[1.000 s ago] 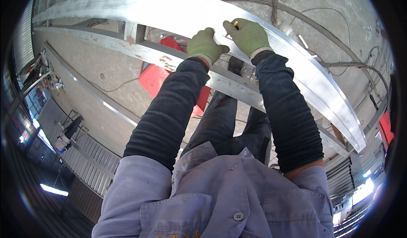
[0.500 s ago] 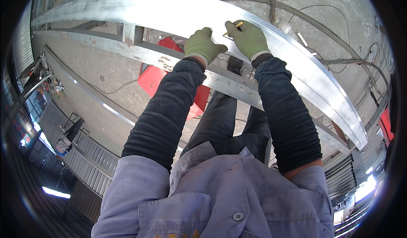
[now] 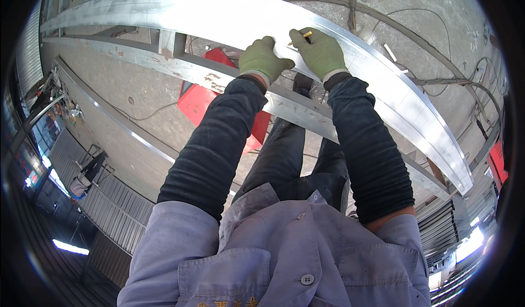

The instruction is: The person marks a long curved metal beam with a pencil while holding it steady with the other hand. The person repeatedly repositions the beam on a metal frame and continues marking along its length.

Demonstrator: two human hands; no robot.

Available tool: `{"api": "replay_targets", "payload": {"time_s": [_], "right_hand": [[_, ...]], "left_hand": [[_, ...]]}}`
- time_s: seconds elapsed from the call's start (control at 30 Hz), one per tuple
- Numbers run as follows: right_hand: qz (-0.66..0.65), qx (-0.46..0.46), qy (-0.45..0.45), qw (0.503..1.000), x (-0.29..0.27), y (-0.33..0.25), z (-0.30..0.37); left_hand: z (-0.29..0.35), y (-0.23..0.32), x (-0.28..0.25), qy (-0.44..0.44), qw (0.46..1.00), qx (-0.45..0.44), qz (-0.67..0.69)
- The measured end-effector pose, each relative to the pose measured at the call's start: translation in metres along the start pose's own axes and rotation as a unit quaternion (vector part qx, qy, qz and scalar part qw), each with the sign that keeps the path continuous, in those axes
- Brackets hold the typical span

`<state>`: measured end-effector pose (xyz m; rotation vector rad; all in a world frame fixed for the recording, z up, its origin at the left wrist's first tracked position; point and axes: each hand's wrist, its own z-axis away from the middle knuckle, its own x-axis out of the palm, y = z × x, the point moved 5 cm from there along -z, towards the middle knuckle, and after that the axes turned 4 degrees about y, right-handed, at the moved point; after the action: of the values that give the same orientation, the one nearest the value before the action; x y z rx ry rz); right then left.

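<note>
A long, shiny metal beam (image 3: pixel 219 14) curves across the upper view, with fine lines across parts of its face. My left hand (image 3: pixel 264 58), in a green work glove, rests on its near edge, thumb stretched out to the right. Just to its right, my right hand (image 3: pixel 321 54) wears a matching glove and closes on a short yellow pencil (image 3: pixel 307 34). The pencil's tip is close to the metal; whether it touches, I cannot tell. Glare washes out the surface around both hands.
Below the beam runs a scuffed metal support rail (image 3: pixel 205 76). A red object (image 3: pixel 199 107) lies on the concrete floor beneath, left of my legs. Cables (image 3: pixel 394 25) trail over the floor beyond the beam. Corrugated panels (image 3: pixel 117 208) stand at the lower left.
My right hand and the pencil have shifted very slightly, the pencil now tilted a little differently. My left hand stays almost in place on the beam.
</note>
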<state>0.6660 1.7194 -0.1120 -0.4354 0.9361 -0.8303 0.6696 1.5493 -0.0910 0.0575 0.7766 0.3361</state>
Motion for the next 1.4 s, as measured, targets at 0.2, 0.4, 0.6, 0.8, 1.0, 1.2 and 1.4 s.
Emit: {"api": "replay_targets", "payload": {"time_s": [0.2, 0.4, 0.6, 0.8, 1.0, 1.2, 1.4], "right_hand": [[-0.004, -0.038, 0.014, 0.999, 0.003, -0.004, 0.007], [0.044, -0.055, 0.03, 0.997, 0.007, -0.005, 0.016], [0.031, -0.056, 0.048, 0.997, 0.004, -0.001, 0.027], [-0.003, -0.039, 0.047, 0.998, 0.009, 0.0, 0.026], [0.094, -0.091, 0.05, 0.99, 0.01, -0.017, 0.022], [0.189, -0.101, 0.043, 0.976, 0.003, -0.018, 0.025], [0.106, -0.087, 0.066, 0.988, -0.005, -0.004, 0.03]], "left_hand": [[0.001, 0.001, -0.001, 0.0, 1.0, -0.001, 0.001], [-0.001, 0.0, 0.002, 0.02, 1.0, 0.006, -0.001], [-0.001, -0.002, 0.003, 0.018, 1.0, 0.008, -0.006], [0.0, 0.003, -0.002, -0.012, 1.0, -0.006, 0.001], [0.0, 0.002, -0.002, -0.002, 1.0, -0.001, 0.003], [-0.002, -0.004, 0.0, 0.019, 0.999, -0.002, -0.027], [-0.004, -0.002, 0.001, 0.026, 0.999, 0.006, -0.018]]}}
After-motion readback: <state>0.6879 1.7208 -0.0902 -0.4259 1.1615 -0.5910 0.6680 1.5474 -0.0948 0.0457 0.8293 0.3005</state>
